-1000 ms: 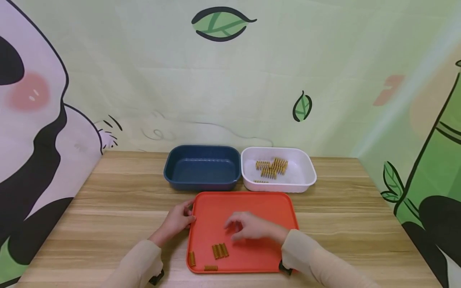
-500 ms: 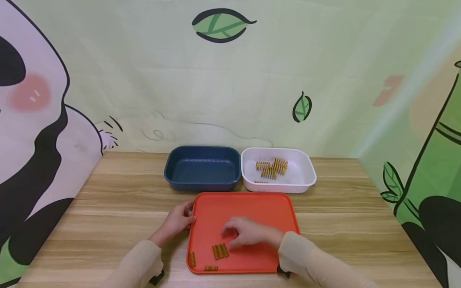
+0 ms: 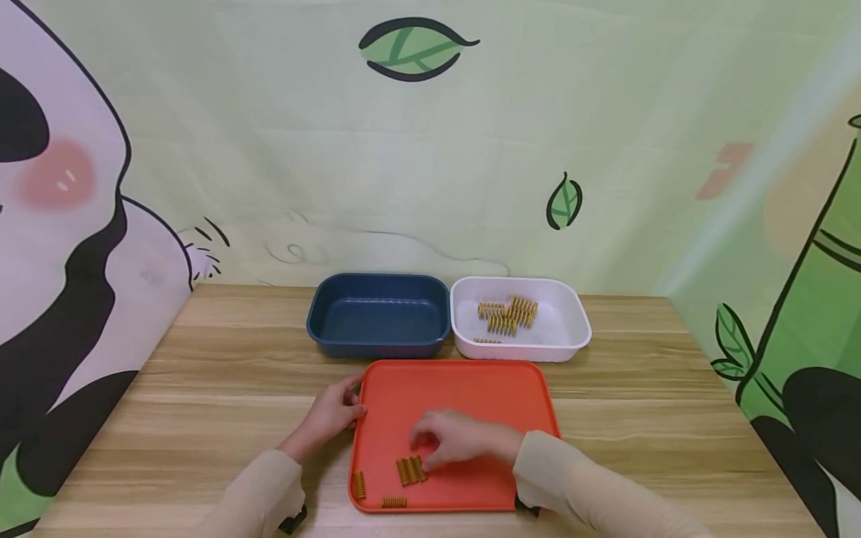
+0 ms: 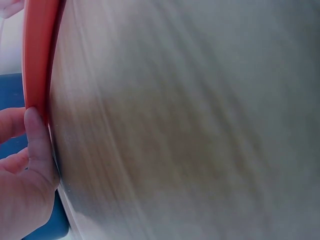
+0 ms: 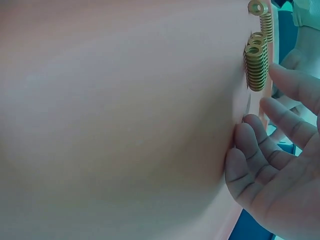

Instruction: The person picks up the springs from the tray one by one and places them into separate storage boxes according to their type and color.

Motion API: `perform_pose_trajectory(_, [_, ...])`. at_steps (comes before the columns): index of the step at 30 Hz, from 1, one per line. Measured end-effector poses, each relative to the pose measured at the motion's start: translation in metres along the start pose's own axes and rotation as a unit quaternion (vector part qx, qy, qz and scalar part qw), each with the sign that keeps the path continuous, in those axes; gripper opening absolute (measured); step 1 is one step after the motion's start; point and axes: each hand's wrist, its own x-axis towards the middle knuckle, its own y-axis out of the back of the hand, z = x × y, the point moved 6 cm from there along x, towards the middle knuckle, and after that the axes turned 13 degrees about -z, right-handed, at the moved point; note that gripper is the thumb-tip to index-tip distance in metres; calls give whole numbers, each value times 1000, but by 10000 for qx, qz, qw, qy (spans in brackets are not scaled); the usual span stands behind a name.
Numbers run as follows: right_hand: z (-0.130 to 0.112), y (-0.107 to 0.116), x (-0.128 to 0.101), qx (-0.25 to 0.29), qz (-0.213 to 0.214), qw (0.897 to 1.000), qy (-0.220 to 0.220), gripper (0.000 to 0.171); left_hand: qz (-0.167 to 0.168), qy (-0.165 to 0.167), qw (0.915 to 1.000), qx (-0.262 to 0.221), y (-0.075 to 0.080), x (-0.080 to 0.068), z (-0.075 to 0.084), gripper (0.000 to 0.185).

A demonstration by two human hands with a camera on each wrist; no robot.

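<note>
**On the red tray, fingers close to the springs**

Over the red tray (image 3: 471, 388), the right hand (image 3: 457, 439) holds its fingers (image 5: 280, 120) loosely spread, gripping nothing, the tips just beside a small bunch of gold springs (image 3: 411, 469). Two more springs lie near the tray's front left corner. At the tray's left rim, the left hand (image 3: 331, 413) pinches the edge, probably to keep it steady. Behind stand a blue bin (image 3: 378, 314) and a white bin (image 3: 519, 320) with more springs inside.

Left hand (image 3: 331, 413) curled, right hand (image 3: 452, 441) loosely open
</note>
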Motion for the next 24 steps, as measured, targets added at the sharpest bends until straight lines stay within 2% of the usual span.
perform_pose_trajectory(5, [-3,0,2,-202,-41,9998,-63,23,-23,36,10000,37,0,0,-1,55])
perform_pose_trajectory(15, [-4,-1,4,-197,-152,9995,-216,14,-66,111,9999,30,0,1,-3,56])
perform_pose_trajectory(24, [-4,-3,6,-44,-268,9994,-236,21,-53,139,9999,55,1,1,-3,56])
